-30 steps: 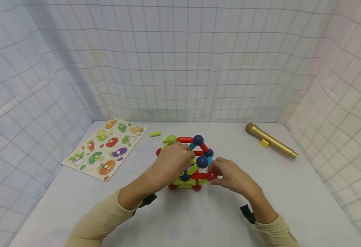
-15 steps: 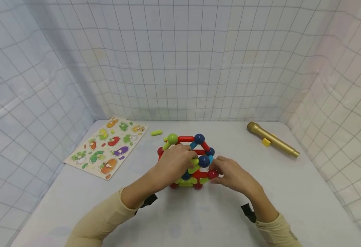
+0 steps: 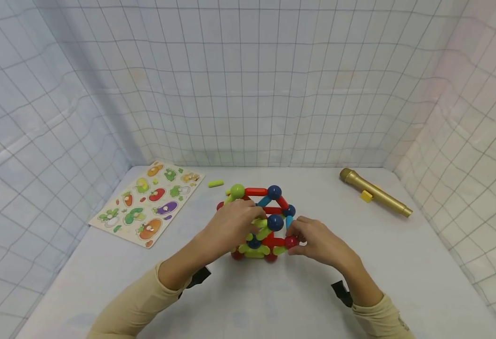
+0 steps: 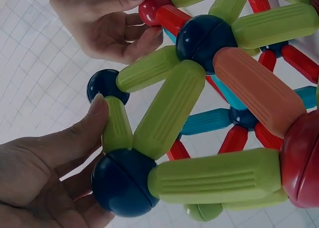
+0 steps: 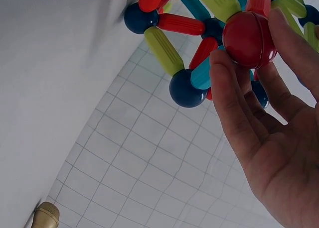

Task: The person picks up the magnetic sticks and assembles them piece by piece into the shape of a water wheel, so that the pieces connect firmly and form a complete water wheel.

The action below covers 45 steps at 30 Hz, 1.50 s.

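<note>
A toy frame of coloured rods and balls stands mid-table, partly hidden by my left hand. That left hand reaches over its left side. In the left wrist view, the thumb presses a short lime green rod, with fingers curled behind the dark blue ball at its lower end. Another dark blue ball sits at the rod's upper end, by the thumb tip. On the other side, my right hand grips a red ball at the frame's lower right corner between thumb and fingers.
A vegetable picture board lies at the left. Behind the frame is a loose lime green rod. A gold toy microphone with a yellow piece lies back right. Grid-patterned walls enclose the table's back and sides.
My left hand has shifted slightly left and down, and the front dark blue ball has moved a little left with it. The right hand keeps its grip on the red ball.
</note>
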### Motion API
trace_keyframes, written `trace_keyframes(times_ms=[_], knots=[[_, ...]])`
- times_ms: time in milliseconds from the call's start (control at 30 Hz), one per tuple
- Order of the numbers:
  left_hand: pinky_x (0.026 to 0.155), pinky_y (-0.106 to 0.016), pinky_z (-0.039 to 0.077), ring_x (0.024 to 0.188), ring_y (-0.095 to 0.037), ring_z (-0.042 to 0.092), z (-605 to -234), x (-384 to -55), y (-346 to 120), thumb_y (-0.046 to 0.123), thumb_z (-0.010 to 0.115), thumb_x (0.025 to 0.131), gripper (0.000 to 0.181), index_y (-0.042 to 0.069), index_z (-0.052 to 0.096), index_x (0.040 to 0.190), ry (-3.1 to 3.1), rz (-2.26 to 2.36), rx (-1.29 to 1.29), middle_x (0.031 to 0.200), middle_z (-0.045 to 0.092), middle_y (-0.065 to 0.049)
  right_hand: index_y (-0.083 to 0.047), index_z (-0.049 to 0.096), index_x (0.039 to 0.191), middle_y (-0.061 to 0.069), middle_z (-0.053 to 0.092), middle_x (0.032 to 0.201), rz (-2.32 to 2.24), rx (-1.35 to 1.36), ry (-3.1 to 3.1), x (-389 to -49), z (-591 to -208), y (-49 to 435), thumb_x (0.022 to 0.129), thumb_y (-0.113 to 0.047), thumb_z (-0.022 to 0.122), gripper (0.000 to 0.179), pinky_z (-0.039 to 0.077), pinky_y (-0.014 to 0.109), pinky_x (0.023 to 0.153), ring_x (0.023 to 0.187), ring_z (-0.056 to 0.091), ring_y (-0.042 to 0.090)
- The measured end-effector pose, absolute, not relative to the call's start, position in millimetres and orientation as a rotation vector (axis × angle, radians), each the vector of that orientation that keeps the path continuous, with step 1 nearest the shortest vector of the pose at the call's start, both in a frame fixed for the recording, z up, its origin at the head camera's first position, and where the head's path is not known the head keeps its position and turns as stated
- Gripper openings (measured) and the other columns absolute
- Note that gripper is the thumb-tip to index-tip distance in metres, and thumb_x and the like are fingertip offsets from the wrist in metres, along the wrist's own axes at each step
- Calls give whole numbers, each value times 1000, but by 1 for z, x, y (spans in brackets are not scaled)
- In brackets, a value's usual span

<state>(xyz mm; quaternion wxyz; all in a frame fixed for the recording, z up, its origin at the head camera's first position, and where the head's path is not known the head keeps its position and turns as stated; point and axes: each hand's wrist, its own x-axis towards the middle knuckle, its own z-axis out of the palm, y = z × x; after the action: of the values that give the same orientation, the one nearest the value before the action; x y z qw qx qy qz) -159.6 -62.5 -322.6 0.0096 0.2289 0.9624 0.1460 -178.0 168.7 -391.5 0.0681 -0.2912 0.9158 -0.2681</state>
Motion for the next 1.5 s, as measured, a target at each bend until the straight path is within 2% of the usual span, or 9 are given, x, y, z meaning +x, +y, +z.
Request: trace_keyframes(times_ms=[300, 467, 667, 867, 967, 1067, 1200, 1367, 1500], knots=[[79, -29, 57, 87, -12, 67, -334, -161, -125, 21, 72, 88, 20, 12, 73, 105, 3043, 1021, 731, 98, 73, 2, -16, 66, 99, -6, 62, 92, -798, -874, 2768, -176, -394, 168, 76, -20, 83, 28, 57, 30, 75, 84, 60, 9], [75, -24, 54, 87, -14, 65, -361, -176, -164, 25, 64, 94, 20, 12, 72, 107, 2919, 1155, 537, 97, 72, 0, -15, 67, 98, -6, 61, 91, -802, -900, 2770, -174, -394, 170, 76, -21, 83, 28, 57, 30, 73, 83, 60, 13], [71, -35, 54, 89, -29, 67, -393, -250, -190, 15, 59, 97, 20, 3, 71, 106, 3049, 1041, 330, 97, 72, -15, -14, 67, 99, -5, 62, 91, -808, -888, 2777, -174, -392, 171, 76, -20, 83, 29, 57, 30, 73, 82, 60, 11], [95, -48, 50, 112, -38, 61, -436, -322, -186, 5, 55, 93, 26, -4, 67, 116, 3131, 628, 250, 118, 67, -23, -14, 67, 99, -6, 62, 91, -838, -886, 2744, -173, -399, 169, 76, -20, 83, 29, 57, 26, 73, 82, 60, 10], [98, -48, 48, 111, -39, 61, -451, -337, -184, 6, 56, 92, 28, -6, 65, 116, 3128, 345, 270, 117, 67, -23, -14, 67, 99, -6, 62, 91, -848, -911, 2736, -172, -403, 166, 76, -21, 83, 29, 57, 27, 73, 81, 59, 8], [89, -46, 52, 99, -37, 65, -460, -340, -186, 10, 61, 92, 23, -5, 68, 108, 3110, 151, 251, 104, 70, -22, -13, 67, 99, -5, 62, 91, -856, -940, 2721, -173, -405, 164, 76, -22, 83, 30, 58, 32, 74, 81, 61, 10], [80, -46, 54, 89, -35, 67, -463, -336, -192, 11, 66, 89, 17, -3, 71, 97, 3139, 88, 253, 93, 71, -19, -14, 67, 99, -5, 62, 91, -833, -945, 2726, -175, -404, 164, 75, -24, 84, 31, 58, 31, 74, 81, 61, 9], [86, -45, 53, 96, -35, 66, -449, -326, -194, 5, 64, 88, 21, -7, 71, 103, 3153, 457, 277, 103, 71, -22, -14, 67, 98, -6, 63, 91, -837, -920, 2739, -178, -396, 168, 75, -23, 84, 31, 59, 31, 74, 80, 60, 8], [83, -45, 55, 99, -36, 67, -419, -305, -193, 11, 69, 87, 29, -6, 66, 111, 3096, 853, 301, 106, 70, -23, -14, 67, 99, -5, 63, 92, -836, -909, 2743, -182, -392, 172, 75, -24, 84, 31, 59, 31, 74, 81, 61, 7]])
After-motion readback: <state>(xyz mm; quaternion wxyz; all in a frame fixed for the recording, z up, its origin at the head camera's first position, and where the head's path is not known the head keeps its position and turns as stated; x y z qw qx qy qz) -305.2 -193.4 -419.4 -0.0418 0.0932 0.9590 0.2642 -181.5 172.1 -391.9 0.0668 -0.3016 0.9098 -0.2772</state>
